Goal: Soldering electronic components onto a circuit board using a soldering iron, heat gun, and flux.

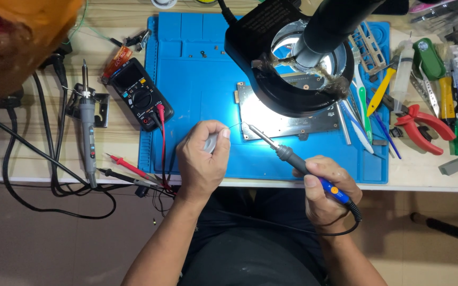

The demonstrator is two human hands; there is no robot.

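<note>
The microscope head (314, 47) hides the far part of the circuit board (287, 116), and we cannot make out the board's components. An orange blur (17, 37) covers the far left corner.

We see the left hand (203, 159) with fingers pinched together on a thin solder wire (235, 125), which is hard to trace; its end lies at the board's near left corner. The right hand (327, 190) is clamped around the blue handle of the soldering iron (292, 159), tip at that same corner. The board rests on the blue mat (197, 85). A multimeter (141, 95) sits left.
</note>
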